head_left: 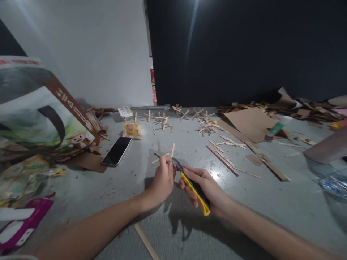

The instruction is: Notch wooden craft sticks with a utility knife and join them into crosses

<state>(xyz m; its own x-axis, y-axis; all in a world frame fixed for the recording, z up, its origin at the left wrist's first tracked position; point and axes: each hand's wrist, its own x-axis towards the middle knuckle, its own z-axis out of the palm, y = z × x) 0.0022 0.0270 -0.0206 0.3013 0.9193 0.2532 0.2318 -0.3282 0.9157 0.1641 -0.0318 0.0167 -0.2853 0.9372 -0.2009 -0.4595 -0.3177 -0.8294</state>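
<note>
My left hand (pixel 162 178) is closed, pinching a short flat wooden stick (pixel 172 149) that points up from its fingertips. My right hand (pixel 213 189) grips a yellow and black utility knife (pixel 195 193). The knife's blade (pixel 177 164) meets or nearly meets the stick close to the left fingertips; exact contact is too small to tell. Just behind the left hand lie crossed wooden sticks (pixel 156 160). Another flat wooden stick (pixel 146 241) rests on the table below my hands.
A black phone (pixel 117 151) and a yellow snack packet (pixel 133 130) lie to the left, near a large printed bag (pixel 40 119). Several crossed stick pieces (pixel 164 121) spread along the back. Right are a red straw (pixel 222 161), cardboard (pixel 246 124) and a clear plastic bottle (pixel 334 183).
</note>
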